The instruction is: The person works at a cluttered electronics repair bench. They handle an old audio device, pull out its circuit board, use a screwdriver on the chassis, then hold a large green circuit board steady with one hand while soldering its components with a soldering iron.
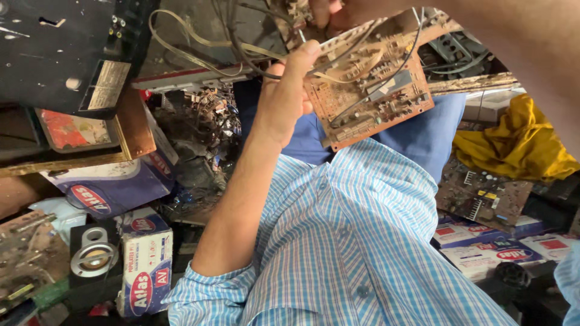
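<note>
At upper centre, the left hand is gripping a brown circuit board, tilting its component side toward the viewer. The right hand is pinching the board's top edge, steadying it among trailing wires.

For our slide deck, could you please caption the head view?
Left hand and right hand hold up a brown circuit board with trailing wires above a cluttered workbench.

A circuit board is sitting between the left hand and right hand. Cartons are lying left, cloth right.
</note>
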